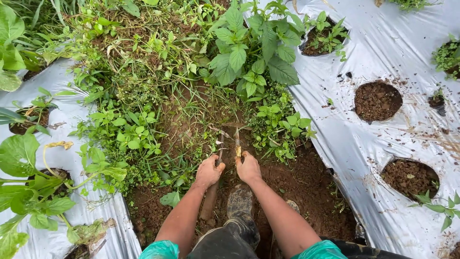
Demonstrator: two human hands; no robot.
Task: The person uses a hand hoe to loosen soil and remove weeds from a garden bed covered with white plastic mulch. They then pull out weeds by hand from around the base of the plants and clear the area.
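My left hand (209,170) is closed around a brown wooden stick (209,204) that slants down towards my knee; a thin stem rises above the fist. Right beside it, my right hand (248,167) grips a small hand tool (237,144) with a narrow blade and a yellowish spot at its base, pointing up into the weeds. Both fists hover over bare reddish soil (297,182) at the edge of a dense patch of green weeds (139,129). My muddy boot (239,204) stands just beneath the hands. Green sleeves cover my upper arms.
Silver plastic sheeting (364,139) covers the bed on the right, with round soil-filled holes (377,100), some holding small plants. A second sheet (62,120) on the left carries leafy seedlings (28,192). A big broad-leaved plant (249,52) grows ahead in the furrow.
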